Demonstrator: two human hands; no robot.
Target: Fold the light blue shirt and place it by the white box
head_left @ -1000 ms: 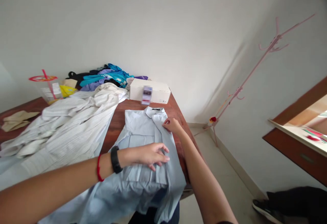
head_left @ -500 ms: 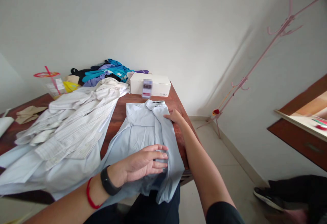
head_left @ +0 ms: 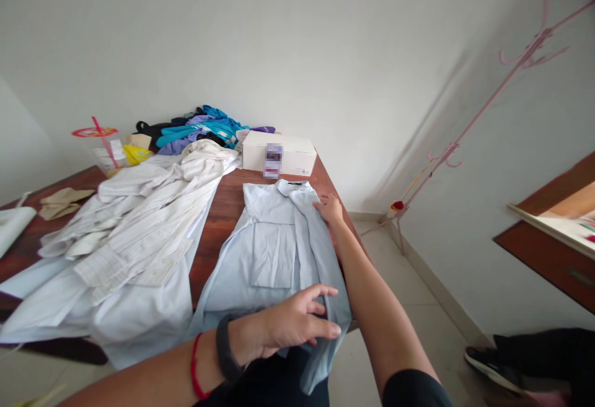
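A light blue shirt [head_left: 272, 252] lies partly folded on the dark wooden table, collar towards the wall, with a sleeve running down its right side and over the near edge. My right hand [head_left: 331, 210] is closed on the shirt's right edge below the collar; its fingertips are partly hidden. Over the lower part of that sleeve is my left hand [head_left: 300, 320], fingers apart and curved, with a dark band and a red cord at the wrist. Whether its fingertips touch the cloth is unclear.
White striped shirts [head_left: 139, 233] lie piled on the left of the table [head_left: 218, 227]. Behind are a white box [head_left: 297, 153], blue and purple clothes [head_left: 204, 128] and a plastic cup with a straw [head_left: 105, 150]. A pink coat stand [head_left: 446, 153] leans into view; a person's shoe [head_left: 493, 370] shows lower right.
My left hand has moved right and down towards the sleeve's end, turning palm downward. My right hand stays at the shirt's edge. The view has shifted slightly.
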